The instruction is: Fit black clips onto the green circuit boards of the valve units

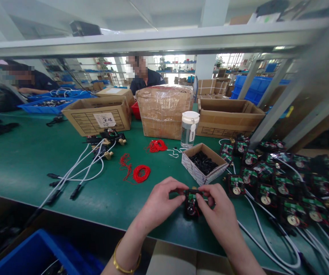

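Observation:
Both my hands grip one small black module (pixel 192 204) with a green circuit board, held just above the green table (pixel 23 160) near its front edge. My left hand (pixel 160 204) pinches its left side, a gold bangle on that wrist. My right hand (pixel 220 212) has its fingers curled round the right side. Just beyond the hands stands a small open cardboard box (pixel 203 163) full of small black parts. Two coils of red wire (pixel 141 173) lie to the left of it.
Several finished modules with white cables (pixel 279 183) cover the table's right side. Other modules with white cables (pixel 95 160) lie at left. Cardboard boxes (pixel 98 114), a wrapped carton (pixel 164 109) and a white-capped jar (pixel 189 130) stand behind. A blue bin (pixel 35 252) sits below. Two people sit across.

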### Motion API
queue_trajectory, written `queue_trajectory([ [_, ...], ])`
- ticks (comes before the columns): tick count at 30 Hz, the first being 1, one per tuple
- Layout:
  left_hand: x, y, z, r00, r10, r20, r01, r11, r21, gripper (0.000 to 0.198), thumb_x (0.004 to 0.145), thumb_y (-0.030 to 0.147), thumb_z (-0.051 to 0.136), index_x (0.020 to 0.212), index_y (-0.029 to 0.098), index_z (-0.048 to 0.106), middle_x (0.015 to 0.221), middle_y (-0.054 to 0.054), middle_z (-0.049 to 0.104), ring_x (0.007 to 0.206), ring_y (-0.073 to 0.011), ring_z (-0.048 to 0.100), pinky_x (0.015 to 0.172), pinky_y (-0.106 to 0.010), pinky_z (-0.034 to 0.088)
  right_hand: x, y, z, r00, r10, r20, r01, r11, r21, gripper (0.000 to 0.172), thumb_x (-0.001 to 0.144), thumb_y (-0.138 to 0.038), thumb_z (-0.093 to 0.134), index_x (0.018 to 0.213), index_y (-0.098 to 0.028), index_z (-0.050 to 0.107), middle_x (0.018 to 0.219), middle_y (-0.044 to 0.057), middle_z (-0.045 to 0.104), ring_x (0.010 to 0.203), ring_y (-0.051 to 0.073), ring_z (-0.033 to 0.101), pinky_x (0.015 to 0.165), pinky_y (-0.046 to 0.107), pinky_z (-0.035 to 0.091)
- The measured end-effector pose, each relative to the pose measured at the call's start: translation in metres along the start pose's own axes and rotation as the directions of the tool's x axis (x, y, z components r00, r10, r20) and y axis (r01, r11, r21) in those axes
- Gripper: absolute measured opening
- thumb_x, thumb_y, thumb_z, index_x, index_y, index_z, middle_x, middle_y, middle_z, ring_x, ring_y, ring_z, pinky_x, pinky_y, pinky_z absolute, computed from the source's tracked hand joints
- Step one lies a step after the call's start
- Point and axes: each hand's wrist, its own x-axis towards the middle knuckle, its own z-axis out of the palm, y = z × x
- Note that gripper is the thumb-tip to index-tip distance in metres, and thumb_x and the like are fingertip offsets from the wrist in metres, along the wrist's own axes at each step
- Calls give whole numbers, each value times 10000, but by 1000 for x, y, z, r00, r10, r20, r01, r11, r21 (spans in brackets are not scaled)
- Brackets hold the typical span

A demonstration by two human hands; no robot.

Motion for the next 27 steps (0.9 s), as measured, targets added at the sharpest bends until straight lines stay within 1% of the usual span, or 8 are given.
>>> queue_trajectory([
  [3, -1, 0, 3, 1000, 0, 1, 0, 1000, 11, 322, 778, 30, 703, 1000, 241, 800, 973, -24, 721, 936, -181, 684, 889, -315, 533, 3, -5, 0, 999, -26, 24, 26, 1000, -9, 146, 953, -276, 577, 997, -210, 698, 921, 40, 559, 710, 192, 526, 630, 296, 473],
  [6, -1, -2, 7, 1000, 7, -13, -7, 1000, 24, 320, 779, 35, 700, 1001, 245, 796, 974, -21, 720, 939, -181, 682, 897, -320, 533, 7, -8, -1, 998, -44, 44, 44, 999, -5, 145, 958, -261, 568, 953, -212, 705, 921, 52, 566, 740, 203, 534, 648, 298, 487],
  [9, -1, -2, 9, 999, 18, -28, -17, 999, 33, 284, 800, 49, 692, 982, 243, 792, 969, -18, 722, 937, -180, 683, 893, -318, 533, 8, -6, -5, 997, -45, 60, 45, 999, 12, 186, 994, -305, 551, 937, -215, 703, 898, 52, 579, 737, 206, 545, 646, 300, 487],
  [13, -2, -2, 9, 999, 15, -37, -14, 999, 44, 254, 828, 70, 687, 979, 248, 787, 971, -12, 728, 948, -179, 685, 901, -318, 529, 1, 4, -12, 1000, 1, 20, -2, 999, 38, 261, 1051, -382, 493, 966, -215, 676, 918, 62, 623, 808, 224, 593, 683, 307, 494],
  [16, -2, -2, 10, 999, 14, -42, -12, 999, 38, 263, 830, 66, 683, 989, 249, 784, 978, -8, 729, 950, -175, 686, 898, -308, 526, -7, 10, -16, 999, 26, 36, -26, 1000, 15, 240, 1039, -379, 516, 938, -219, 665, 884, 44, 617, 761, 211, 590, 655, 298, 478],
  [20, -1, -3, 11, 998, 16, -52, -14, 999, 51, 257, 834, 68, 681, 987, 249, 780, 973, -2, 725, 939, -169, 686, 891, -298, 525, -11, 12, -15, 998, 29, 57, -27, 999, -29, 191, 1010, -348, 546, 917, -221, 654, 839, 20, 584, 680, 191, 563, 617, 298, 458],
  [27, 2, 3, 10, 999, 20, -40, -16, 996, 90, 230, 840, 70, 682, 952, 243, 782, 965, -10, 721, 948, -179, 679, 894, -307, 520, -6, 7, -11, 999, 11, 39, -8, 997, -76, 258, 1026, -366, 508, 850, -225, 634, 801, 22, 568, 650, 195, 543, 577, 305, 417],
])
